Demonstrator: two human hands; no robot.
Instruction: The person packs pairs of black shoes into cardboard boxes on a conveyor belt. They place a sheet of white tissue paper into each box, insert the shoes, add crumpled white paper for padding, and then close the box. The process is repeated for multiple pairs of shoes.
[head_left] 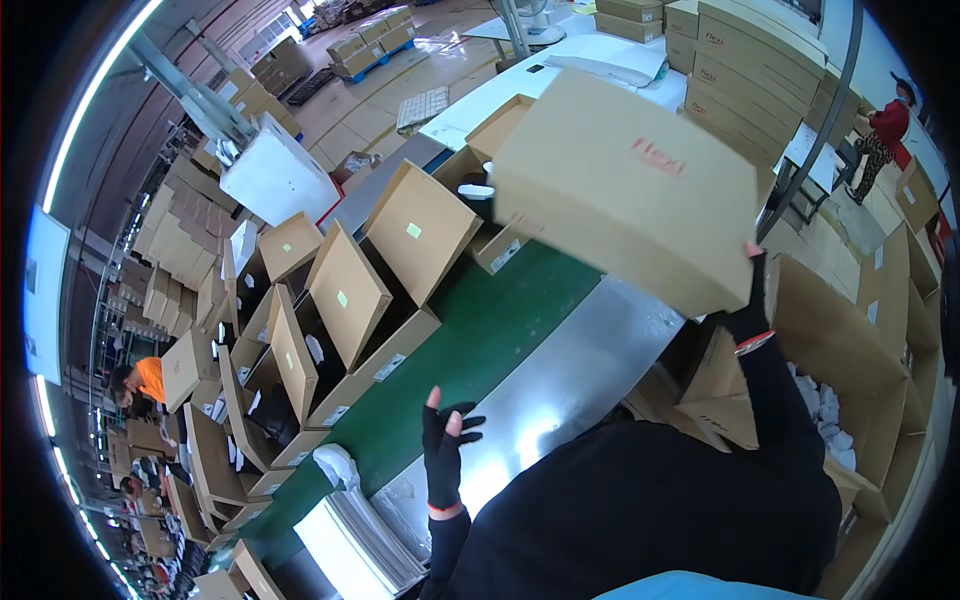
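Holding the box point(625, 200) up at the upper right of centre, right grip point(747, 312) clamped on its lower right corner, thumb against the edge and other fingers mostly hidden. Probably gripped there as the part nearest the body, and held high to clear the green belt point(500, 320) below. Cannot tell whether also propped at the far end.

At lower centre, left grip point(452, 445) bare of any load, fingers apart, near the metal surface point(590, 360) and the white sheets point(350, 545); perhaps spread for balance. Along the belt's far side, open boxes point(350, 392) in a row, lids tipped up, likely to leave the dark contents in easy reach.

As for looks: closed, plain brown cardboard, broad and fairly shallow, red print on top, tilted down toward the right, slightly blurred, without any visible dent or tear.
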